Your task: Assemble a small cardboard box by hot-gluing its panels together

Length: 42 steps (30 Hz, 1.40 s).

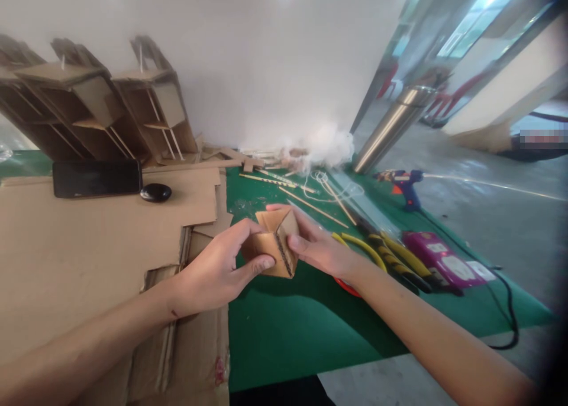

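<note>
A small open cardboard box (pixel 276 253) is held above the green table top, its corrugated corner edge turned toward me. My left hand (pixel 224 263) grips it from the left, thumb on the front wall and fingers behind. From the right, my right hand (pixel 315 243) closes on the same box, thumb pressed on the side wall near the corner. Its other fingers are mostly hidden behind the cardboard. Under and beside my right forearm lie pliers with yellow-and-black handles (pixel 397 255) and a red-handled tool (pixel 346 286), partly covered.
Large cardboard sheets (pixel 80 246) cover the left, with a phone (pixel 97 178) and black mouse (pixel 155 192) on them. Cardboard shelf-like models (pixel 151 104) stand behind. A steel bottle (pixel 394 128), blue glue gun (pixel 406 187), purple power strip (pixel 437 261) and thin sticks (pixel 315 206) lie around.
</note>
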Each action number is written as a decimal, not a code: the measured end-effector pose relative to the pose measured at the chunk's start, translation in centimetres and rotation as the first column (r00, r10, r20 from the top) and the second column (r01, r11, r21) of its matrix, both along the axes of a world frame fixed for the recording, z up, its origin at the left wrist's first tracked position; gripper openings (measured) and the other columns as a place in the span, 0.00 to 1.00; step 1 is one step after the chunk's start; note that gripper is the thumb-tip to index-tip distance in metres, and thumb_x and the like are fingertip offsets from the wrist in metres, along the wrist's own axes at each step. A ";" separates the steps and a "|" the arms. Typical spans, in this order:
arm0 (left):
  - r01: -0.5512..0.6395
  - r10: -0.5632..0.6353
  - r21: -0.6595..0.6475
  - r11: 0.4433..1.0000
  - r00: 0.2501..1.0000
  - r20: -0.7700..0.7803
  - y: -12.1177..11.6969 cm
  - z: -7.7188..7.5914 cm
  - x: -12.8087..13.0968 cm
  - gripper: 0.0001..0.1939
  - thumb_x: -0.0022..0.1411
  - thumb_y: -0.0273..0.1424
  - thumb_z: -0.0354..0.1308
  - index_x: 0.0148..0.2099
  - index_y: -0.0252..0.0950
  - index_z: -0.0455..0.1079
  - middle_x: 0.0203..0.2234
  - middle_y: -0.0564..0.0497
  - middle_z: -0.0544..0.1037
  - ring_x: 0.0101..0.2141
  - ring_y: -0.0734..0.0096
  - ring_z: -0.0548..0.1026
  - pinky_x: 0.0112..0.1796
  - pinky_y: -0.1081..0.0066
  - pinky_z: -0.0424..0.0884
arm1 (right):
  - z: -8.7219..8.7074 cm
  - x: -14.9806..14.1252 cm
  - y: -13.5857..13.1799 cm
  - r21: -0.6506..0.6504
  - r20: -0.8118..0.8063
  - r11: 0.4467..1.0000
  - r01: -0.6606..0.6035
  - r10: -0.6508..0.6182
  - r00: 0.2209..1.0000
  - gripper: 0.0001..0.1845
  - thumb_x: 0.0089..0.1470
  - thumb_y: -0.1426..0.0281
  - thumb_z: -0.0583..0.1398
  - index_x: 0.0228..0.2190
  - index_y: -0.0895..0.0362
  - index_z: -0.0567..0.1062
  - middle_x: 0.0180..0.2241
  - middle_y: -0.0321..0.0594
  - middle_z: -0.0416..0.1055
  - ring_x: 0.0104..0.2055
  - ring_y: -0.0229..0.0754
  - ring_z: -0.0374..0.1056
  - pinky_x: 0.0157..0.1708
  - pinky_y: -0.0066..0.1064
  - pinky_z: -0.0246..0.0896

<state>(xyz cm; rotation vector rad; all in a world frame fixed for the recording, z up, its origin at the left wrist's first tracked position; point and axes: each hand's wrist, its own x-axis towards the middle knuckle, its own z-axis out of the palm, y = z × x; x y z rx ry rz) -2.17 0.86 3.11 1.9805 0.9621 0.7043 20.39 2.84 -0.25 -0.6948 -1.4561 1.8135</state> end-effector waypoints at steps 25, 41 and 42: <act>0.065 -0.064 -0.022 0.998 0.998 0.025 0.3 -0.4 -0.3 0.11 0.70 0.41 0.55 0.40 0.38 0.64 0.32 0.52 0.70 0.33 0.68 0.69 0.34 0.70 0.67 | 0.1 -0.1 0.0 0.052 0.040 0.998 0.024 -0.026 0.999 0.34 0.54 0.51 0.66 0.56 0.46 0.62 0.44 0.37 0.66 0.43 0.41 0.66 0.43 0.33 0.67; 0.061 -0.061 -0.015 0.998 0.998 0.029 0.2 -0.4 -0.2 0.10 0.70 0.39 0.55 0.41 0.38 0.63 0.32 0.54 0.70 0.32 0.70 0.68 0.35 0.71 0.67 | 0.0 -0.1 0.1 0.130 0.068 0.991 0.036 -0.045 0.997 0.33 0.56 0.50 0.64 0.57 0.48 0.61 0.43 0.38 0.64 0.43 0.41 0.64 0.41 0.33 0.66; 0.055 -0.054 -0.016 0.998 0.998 0.030 0.2 -0.3 -0.2 0.09 0.70 0.39 0.55 0.41 0.38 0.63 0.32 0.54 0.70 0.32 0.70 0.68 0.34 0.71 0.67 | 0.0 -0.1 0.1 0.137 0.071 0.990 0.038 -0.048 0.996 0.33 0.56 0.50 0.64 0.57 0.48 0.61 0.44 0.38 0.65 0.43 0.42 0.64 0.42 0.33 0.66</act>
